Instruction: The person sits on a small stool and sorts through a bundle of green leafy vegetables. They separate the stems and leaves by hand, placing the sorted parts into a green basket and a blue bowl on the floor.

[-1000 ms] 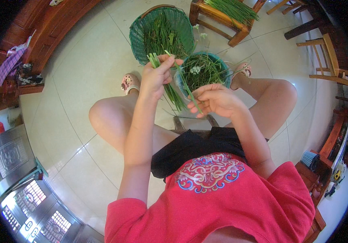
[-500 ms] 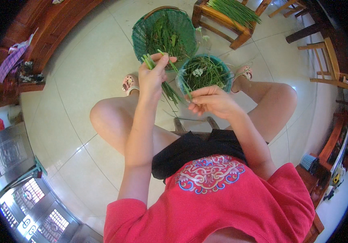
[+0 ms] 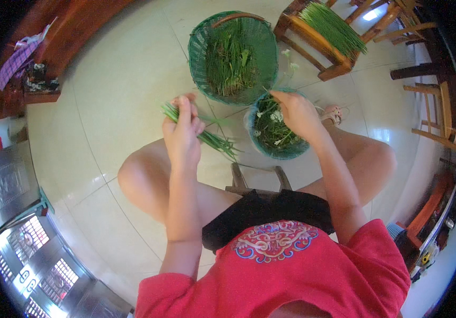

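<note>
My left hand (image 3: 182, 132) is closed around a small bunch of green garlic chive stems (image 3: 218, 143), above my left knee. The pale cut ends stick out past the thumb, and the long ends hang toward the lower right. Over the small teal basket (image 3: 276, 155) is my right hand (image 3: 298, 114), thumb and forefinger pinched together. A thin tip shows at its fingers, too small to name. Tangled green stems and white flower heads (image 3: 276, 116) fill that basket, partly covered by the hand. Beyond it stands a larger green basket (image 3: 264, 66) with loose chives (image 3: 230, 61) inside.
A wooden stool (image 3: 339, 71) at the far right carries a neat pile of long green stems (image 3: 334, 29). Wooden chairs (image 3: 445, 114) stand along the right side. Between my legs are the legs of a low wooden seat (image 3: 238, 175). Pale tiles (image 3: 95, 132) cover the floor.
My right hand has moved away from the bunch, up and right to above the small basket. My left hand, still holding the bunch, has shifted left and lower. The view has shifted slightly.
</note>
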A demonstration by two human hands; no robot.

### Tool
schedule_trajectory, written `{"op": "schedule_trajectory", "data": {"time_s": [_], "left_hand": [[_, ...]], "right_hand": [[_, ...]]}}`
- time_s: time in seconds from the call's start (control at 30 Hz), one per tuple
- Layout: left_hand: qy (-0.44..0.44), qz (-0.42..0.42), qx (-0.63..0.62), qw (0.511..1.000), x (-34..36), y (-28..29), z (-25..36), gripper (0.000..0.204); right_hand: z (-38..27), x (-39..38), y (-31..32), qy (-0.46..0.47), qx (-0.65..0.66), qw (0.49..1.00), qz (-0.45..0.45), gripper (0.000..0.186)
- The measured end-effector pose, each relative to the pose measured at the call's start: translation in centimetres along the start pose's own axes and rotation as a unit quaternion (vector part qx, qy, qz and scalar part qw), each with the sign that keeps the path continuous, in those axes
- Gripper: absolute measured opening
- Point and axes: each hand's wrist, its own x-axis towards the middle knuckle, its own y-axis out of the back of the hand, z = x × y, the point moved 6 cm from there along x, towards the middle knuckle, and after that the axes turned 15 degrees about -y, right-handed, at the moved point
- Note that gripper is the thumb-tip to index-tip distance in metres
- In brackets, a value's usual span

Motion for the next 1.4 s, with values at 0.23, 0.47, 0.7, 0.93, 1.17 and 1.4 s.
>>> {"op": "schedule_trajectory", "data": {"time_s": [0.23,0.47,0.7,0.93,1.17,1.4], "left_hand": [[0.042,-0.053,0.105,0.992,-0.3,-1.6,0.1,0.031],[-0.044,-0.154,0.283,0.946,-0.8,-3.3,1.3,0.035],[-0.015,-0.203,0.217,0.955,-1.0,-3.9,0.1,0.025],[0.014,-0.163,0.227,0.96,-0.9,-3.8,-1.0,0.027],[-0.305,-0.324,0.45,0.774,-2.8,-6.6,0.3,0.035],[-0.335,-0.492,0.425,0.682,-6.3,-8.5,-3.0,0.034]], "right_hand": [[-1.6,16.9,-16.0,-0.065,-0.114,0.961,-0.244,0.024],[-0.7,19.7,-25.8,-0.182,-0.094,0.958,-0.201,0.025],[-0.2,19.7,-23.6,-0.104,-0.088,0.97,-0.204,0.03],[-0.8,15.3,-10.8,-0.075,0.087,0.988,-0.1,0.024],[0.2,-1.6,1.0,-0.051,0.233,0.971,-0.033,0.02],[3.3,-8.9,0.1,-0.04,0.336,0.922,-0.187,0.023]]}}
